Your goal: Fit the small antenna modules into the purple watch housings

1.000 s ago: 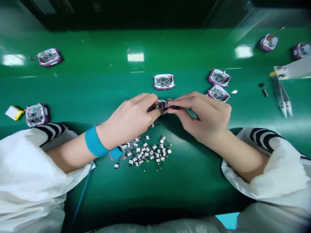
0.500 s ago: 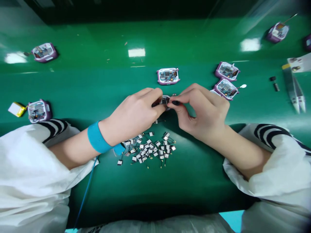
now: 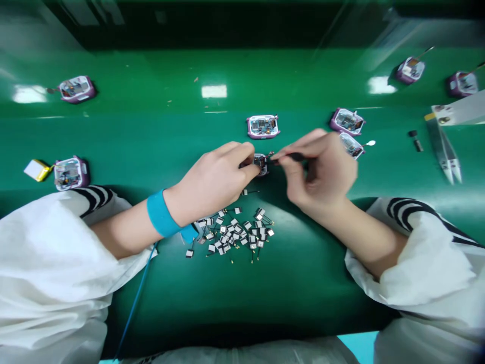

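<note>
Nearest you, parts (image 3: 237,228) lie heaped, likely for easy reach. Beyond, between your 2 hands, is the case (image 3: 260,163): left hand (image 3: 217,172) fingers clamped on it, likely steadying it; right hand (image 3: 324,169) fingers pinching a dark tool (image 3: 296,156).

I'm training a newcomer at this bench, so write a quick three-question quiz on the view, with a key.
1. What is pinched in the right hand?
A) the blue cable
B) a dark slender item
C) the yellow-edged pouch

2. True or false: the tweezers lie to the right of the right hand.

3. In the picture, do the small white-topped parts appear above or below the open case at the left hand?

Key: 1. B. 2. True. 3. Below.
</note>
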Demonstrator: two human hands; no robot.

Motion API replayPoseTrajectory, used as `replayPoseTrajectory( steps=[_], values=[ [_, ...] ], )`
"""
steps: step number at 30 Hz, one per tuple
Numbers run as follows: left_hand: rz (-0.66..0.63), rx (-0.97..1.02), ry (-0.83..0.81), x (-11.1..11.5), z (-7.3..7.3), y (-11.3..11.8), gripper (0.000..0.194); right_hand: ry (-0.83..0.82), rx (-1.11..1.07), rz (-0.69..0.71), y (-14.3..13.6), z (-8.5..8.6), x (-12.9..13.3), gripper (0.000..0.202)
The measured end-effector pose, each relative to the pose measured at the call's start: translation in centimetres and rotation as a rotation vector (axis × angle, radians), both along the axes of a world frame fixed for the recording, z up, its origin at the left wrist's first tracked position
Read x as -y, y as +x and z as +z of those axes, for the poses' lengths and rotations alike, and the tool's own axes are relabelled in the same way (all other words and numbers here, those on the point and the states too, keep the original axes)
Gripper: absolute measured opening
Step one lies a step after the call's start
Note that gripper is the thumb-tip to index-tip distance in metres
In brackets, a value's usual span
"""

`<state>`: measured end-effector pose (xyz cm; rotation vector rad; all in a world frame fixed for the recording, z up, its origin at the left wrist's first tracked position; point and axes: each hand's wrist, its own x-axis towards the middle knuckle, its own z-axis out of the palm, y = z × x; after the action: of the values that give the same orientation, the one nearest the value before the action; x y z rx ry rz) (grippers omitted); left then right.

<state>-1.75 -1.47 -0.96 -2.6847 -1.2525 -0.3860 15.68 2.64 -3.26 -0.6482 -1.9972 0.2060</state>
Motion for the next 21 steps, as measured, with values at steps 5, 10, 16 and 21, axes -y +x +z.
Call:
replayPoseTrajectory(
  steps=[5,10,16,21],
  values=[
    [0.005,0.011,-0.014,0.0,0.0,0.0,0.026,-0.099,-0.322,0.031,1.1,-0.4,-1.1,0.007],
    [0.018,0.023,-0.012,-0.1,0.1,0.1,0.024,-0.172,-0.328,0.073,1.4,-0.3,-1.1,0.008],
    [-0.002,0.091,-0.013,-0.2,0.0,0.1,0.02,-0.194,-0.292,0.08,1.2,0.1,-0.7,0.01],
    [-0.033,0.128,0.009,-0.3,0.1,0.2,0.017,-0.255,-0.271,0.102,1.2,0.3,-0.4,0.012]
  ],
)
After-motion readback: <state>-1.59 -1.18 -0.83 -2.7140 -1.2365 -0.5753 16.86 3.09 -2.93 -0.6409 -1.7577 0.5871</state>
